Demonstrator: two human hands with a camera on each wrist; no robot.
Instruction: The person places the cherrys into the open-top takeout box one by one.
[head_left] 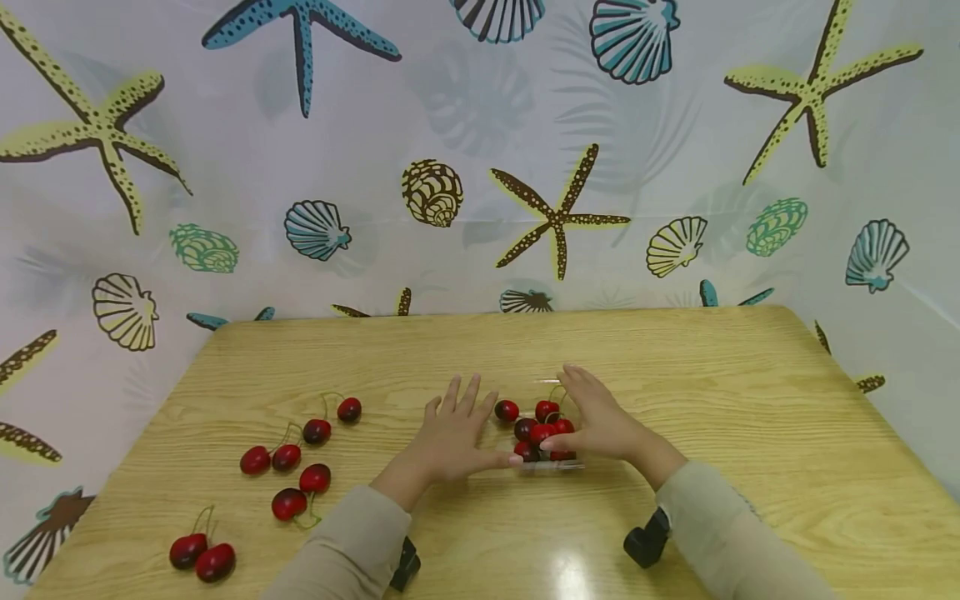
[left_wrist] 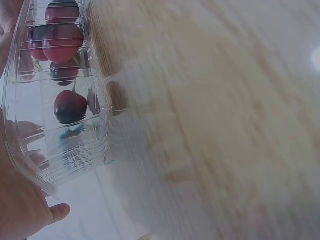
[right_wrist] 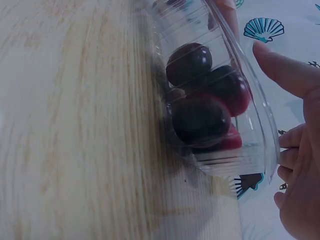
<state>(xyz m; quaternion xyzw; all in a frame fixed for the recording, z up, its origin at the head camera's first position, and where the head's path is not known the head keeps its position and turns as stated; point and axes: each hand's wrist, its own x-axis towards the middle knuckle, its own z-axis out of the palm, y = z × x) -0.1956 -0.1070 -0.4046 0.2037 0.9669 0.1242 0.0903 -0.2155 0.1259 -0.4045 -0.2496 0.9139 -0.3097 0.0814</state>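
A clear plastic container (head_left: 551, 467) sits on the table, with several dark red cherries (head_left: 543, 433) inside. My left hand (head_left: 450, 433) is at its left end, fingers spread and thumb reaching along the near side. At the right end is my right hand (head_left: 603, 421), fingers stretched toward the far side and thumb over the near part. In the left wrist view the ribbed wall of the container (left_wrist: 75, 167) shows beside the left palm. The right wrist view has the right hand (right_wrist: 300, 165) close along the container's rim (right_wrist: 272, 145), thumb extended.
Left of the hands, more stemmed cherries lie on the wooden table (head_left: 675, 358): a pair (head_left: 215, 562) near the front, another pair (head_left: 288, 504) behind it, and several (head_left: 286, 457) farther back. A cloth (head_left: 465, 108) printed with shells and starfish hangs behind the table.
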